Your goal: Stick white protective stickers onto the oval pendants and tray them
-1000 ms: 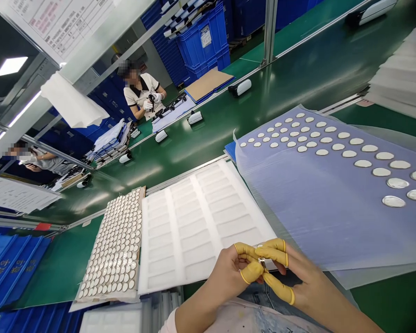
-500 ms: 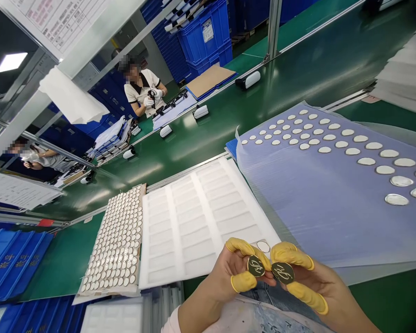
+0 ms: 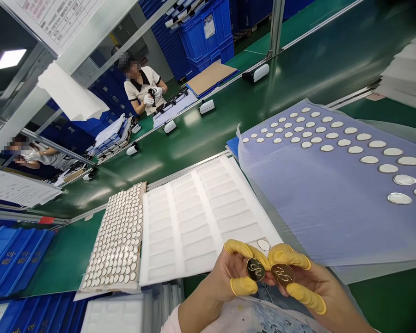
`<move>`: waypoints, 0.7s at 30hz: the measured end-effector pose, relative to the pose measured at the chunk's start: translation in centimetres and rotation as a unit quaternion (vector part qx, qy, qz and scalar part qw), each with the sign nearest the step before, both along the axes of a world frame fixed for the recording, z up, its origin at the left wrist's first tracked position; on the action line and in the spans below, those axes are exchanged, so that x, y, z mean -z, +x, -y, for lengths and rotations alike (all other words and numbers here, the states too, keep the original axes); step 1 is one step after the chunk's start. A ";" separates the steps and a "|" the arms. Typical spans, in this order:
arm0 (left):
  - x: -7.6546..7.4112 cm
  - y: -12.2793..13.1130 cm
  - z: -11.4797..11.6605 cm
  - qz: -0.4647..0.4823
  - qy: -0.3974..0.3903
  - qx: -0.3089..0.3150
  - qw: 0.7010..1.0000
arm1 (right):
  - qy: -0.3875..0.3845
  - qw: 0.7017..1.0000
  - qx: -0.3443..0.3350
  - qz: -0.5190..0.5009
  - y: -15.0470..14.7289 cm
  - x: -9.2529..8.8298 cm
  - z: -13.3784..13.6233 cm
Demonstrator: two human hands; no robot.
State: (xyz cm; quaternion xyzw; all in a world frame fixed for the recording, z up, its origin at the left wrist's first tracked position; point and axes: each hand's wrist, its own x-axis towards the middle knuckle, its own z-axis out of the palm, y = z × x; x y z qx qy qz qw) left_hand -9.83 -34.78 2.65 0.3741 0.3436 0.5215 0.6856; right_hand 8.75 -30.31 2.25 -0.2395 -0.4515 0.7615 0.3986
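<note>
My left hand (image 3: 234, 270), with yellow finger cots, pinches a round gold disc (image 3: 255, 269) with an engraved script mark. My right hand (image 3: 307, 282), also in yellow cots, pinches a second gold disc (image 3: 283, 274) right beside the first; the two discs nearly touch. Both hands hover at the near edge of a white foam tray (image 3: 197, 217) with rectangular pockets. One small white round sticker (image 3: 263, 244) lies on the tray just above my fingers.
A sheet of several small white round stickers (image 3: 116, 240) lies left of the tray. A translucent film (image 3: 333, 194) with rows of silvery discs lies to the right. Beyond is a green conveyor belt (image 3: 229, 111) carrying white devices. Two other workers sit across it. Blue crates stand behind.
A second ago my fingers were closed together around one small edge-on piece; since then the hands parted slightly and two gold discs now face up, one in each hand.
</note>
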 end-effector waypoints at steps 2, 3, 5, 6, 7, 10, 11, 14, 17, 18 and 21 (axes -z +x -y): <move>-0.2 -0.4 -0.2 -0.026 0.052 -0.013 0.998 | 0.020 0.999 0.010 0.042 0.3 0.3 -0.3; -0.4 -0.7 -0.3 -0.063 0.075 -0.026 0.995 | 0.043 0.996 0.019 0.079 0.5 0.5 -0.5; -0.7 -1.3 -0.3 -0.194 0.082 -0.044 0.977 | 0.119 0.975 0.036 0.183 0.7 0.9 -1.1; -0.8 -1.5 -0.3 -0.279 0.064 -0.046 0.957 | 0.169 0.954 0.038 0.244 0.7 1.2 -1.4; -0.8 -1.7 -0.2 -0.365 0.040 -0.041 0.929 | 0.223 0.926 0.037 0.302 0.7 1.6 -1.6; -0.4 -1.8 0.0 -0.581 -0.016 -0.004 0.814 | 0.395 0.816 0.036 0.421 -0.1 3.0 -2.3; -0.1 -1.7 0.0 -0.634 -0.019 0.007 0.773 | 0.452 0.774 0.041 0.442 -0.6 3.5 -2.4; 0.8 -1.1 -0.1 -0.736 0.001 0.028 0.676 | 0.564 0.671 0.043 0.479 -1.9 4.5 -2.5; 1.2 -0.8 -0.3 -0.781 0.020 0.044 0.622 | 0.583 0.642 0.030 0.496 -2.7 4.3 -2.5; 1.2 -0.7 -0.3 -0.789 0.024 0.046 0.612 | 0.581 0.641 0.027 0.501 -2.8 4.2 -2.5; 1.2 -0.9 -0.2 -0.796 0.027 0.054 0.602 | 0.576 0.635 0.017 0.514 -2.7 3.8 -2.7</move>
